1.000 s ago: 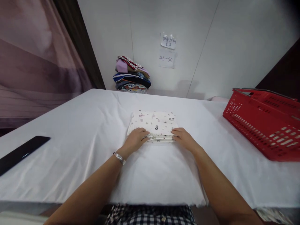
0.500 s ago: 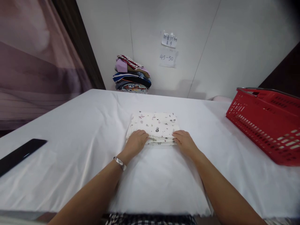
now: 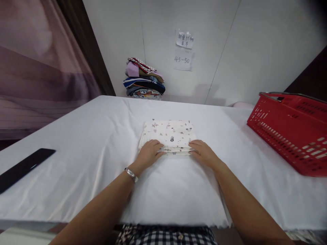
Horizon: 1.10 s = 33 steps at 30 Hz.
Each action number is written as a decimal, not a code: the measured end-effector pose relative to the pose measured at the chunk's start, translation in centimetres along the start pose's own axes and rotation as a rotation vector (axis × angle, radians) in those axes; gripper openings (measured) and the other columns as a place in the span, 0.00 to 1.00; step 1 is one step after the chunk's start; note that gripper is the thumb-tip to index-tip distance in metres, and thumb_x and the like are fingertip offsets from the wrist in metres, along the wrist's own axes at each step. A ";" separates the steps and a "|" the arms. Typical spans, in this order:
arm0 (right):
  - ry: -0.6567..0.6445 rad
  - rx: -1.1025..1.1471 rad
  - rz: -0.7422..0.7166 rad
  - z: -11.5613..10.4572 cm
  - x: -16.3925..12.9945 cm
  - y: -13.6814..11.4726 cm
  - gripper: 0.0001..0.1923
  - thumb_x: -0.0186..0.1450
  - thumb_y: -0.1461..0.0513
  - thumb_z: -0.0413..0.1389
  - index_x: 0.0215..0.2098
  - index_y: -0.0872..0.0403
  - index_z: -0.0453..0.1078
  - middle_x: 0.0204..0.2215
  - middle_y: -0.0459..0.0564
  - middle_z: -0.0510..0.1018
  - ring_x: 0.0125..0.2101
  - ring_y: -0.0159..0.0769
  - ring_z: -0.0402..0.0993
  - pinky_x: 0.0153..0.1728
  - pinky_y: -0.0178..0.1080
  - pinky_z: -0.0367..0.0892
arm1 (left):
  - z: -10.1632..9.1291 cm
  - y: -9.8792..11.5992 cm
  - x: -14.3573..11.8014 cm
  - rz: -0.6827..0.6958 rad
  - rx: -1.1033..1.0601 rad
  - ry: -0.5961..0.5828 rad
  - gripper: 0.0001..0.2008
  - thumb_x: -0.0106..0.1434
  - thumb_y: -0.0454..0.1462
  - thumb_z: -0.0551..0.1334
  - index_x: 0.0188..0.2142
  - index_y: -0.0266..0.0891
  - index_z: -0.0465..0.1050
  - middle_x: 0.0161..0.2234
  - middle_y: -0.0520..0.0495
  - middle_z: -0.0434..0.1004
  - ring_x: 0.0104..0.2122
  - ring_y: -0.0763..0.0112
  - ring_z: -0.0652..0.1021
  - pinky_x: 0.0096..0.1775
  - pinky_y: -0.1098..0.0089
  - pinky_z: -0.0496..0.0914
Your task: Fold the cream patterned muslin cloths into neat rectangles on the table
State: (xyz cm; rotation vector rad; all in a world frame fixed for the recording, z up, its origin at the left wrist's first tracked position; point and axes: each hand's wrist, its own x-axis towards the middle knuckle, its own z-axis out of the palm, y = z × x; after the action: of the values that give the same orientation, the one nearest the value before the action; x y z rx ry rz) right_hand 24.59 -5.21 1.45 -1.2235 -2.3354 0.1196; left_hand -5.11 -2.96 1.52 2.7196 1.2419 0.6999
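One folded white cloth with small printed motifs (image 3: pixel 167 132) lies midway on the white fabric-covered surface (image 3: pixel 89 124), left hand (image 3: pixel 149 153) and right hand (image 3: pixel 203 153) pinching its near corners. The step appears to be squaring layers; the next move calls for keeping them together. Open room surrounds it, short of the red perforated plastic basket (image 3: pixel 283 126).

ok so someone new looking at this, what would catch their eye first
Probably the bright red basket, at the right edge of the picture on the white-covered table. Next, the folded cloth with small printed motifs in the middle, the left hand and right hand at its near edge. Beyond the table's far edge, a colourful pile of fabrics stands out against the pale wall.
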 end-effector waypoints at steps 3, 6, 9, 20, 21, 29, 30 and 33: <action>0.009 0.021 0.032 0.0 -0.1 0.0 0.14 0.64 0.63 0.51 0.48 0.51 0.69 0.47 0.53 0.73 0.48 0.42 0.66 0.48 0.48 0.66 | 0.0 -0.1 -0.1 -0.011 -0.018 -0.002 0.12 0.63 0.42 0.57 0.43 0.41 0.70 0.38 0.47 0.71 0.38 0.65 0.70 0.39 0.64 0.65; 0.009 0.031 0.049 -0.1 -0.1 -0.2 0.15 0.64 0.64 0.50 0.48 0.50 0.69 0.47 0.51 0.73 0.49 0.42 0.66 0.49 0.48 0.66 | -0.1 0.1 0.0 -0.034 -0.038 -0.004 0.11 0.64 0.42 0.55 0.42 0.41 0.71 0.37 0.47 0.72 0.38 0.64 0.70 0.39 0.63 0.66; -0.016 0.037 0.029 -0.4 0.0 -0.5 0.17 0.63 0.65 0.51 0.50 0.49 0.67 0.49 0.51 0.71 0.50 0.42 0.64 0.50 0.48 0.65 | -0.2 0.2 0.1 -0.045 -0.037 0.001 0.11 0.65 0.41 0.54 0.41 0.41 0.72 0.37 0.47 0.72 0.38 0.64 0.70 0.40 0.63 0.65; 0.051 0.155 0.094 0.1 -0.7 0.4 0.22 0.60 0.68 0.50 0.51 0.46 0.68 0.51 0.49 0.71 0.53 0.41 0.64 0.54 0.49 0.63 | 0.1 0.4 0.3 -0.061 -0.014 0.006 0.13 0.67 0.41 0.51 0.41 0.40 0.72 0.36 0.46 0.72 0.38 0.65 0.70 0.39 0.63 0.65; 0.050 0.167 0.100 0.1 -0.8 0.6 0.22 0.60 0.68 0.50 0.51 0.46 0.68 0.51 0.49 0.70 0.54 0.41 0.64 0.54 0.50 0.62 | 0.0 0.4 0.3 -0.062 -0.010 0.005 0.13 0.67 0.40 0.51 0.41 0.40 0.72 0.36 0.46 0.72 0.38 0.65 0.70 0.39 0.63 0.65; -0.019 0.183 0.107 -0.1 -1.2 1.5 0.30 0.57 0.72 0.50 0.56 0.46 0.64 0.56 0.48 0.66 0.59 0.40 0.56 0.58 0.52 0.56 | 0.0 0.4 0.3 -0.069 -0.003 0.009 0.12 0.67 0.40 0.50 0.40 0.41 0.71 0.35 0.47 0.72 0.37 0.65 0.70 0.40 0.63 0.65; -0.027 0.168 0.108 -0.1 -1.2 1.5 0.30 0.57 0.73 0.49 0.56 0.46 0.63 0.57 0.48 0.65 0.60 0.40 0.55 0.58 0.52 0.56 | 0.0 0.4 0.3 -0.069 -0.004 0.008 0.12 0.67 0.40 0.50 0.40 0.41 0.71 0.36 0.47 0.72 0.37 0.65 0.70 0.40 0.63 0.65; -0.051 0.111 0.106 -0.3 -1.3 1.5 0.31 0.57 0.73 0.48 0.56 0.48 0.63 0.58 0.48 0.63 0.61 0.40 0.52 0.58 0.53 0.55 | -0.2 0.4 0.3 -0.068 -0.011 0.002 0.12 0.67 0.40 0.51 0.40 0.40 0.71 0.36 0.46 0.72 0.37 0.65 0.70 0.39 0.63 0.65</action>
State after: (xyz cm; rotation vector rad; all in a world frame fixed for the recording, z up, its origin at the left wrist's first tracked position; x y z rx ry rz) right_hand 26.46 -5.37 0.81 -1.3025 -2.2734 0.3157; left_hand -4.68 -3.01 1.90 2.6547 1.3198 0.6995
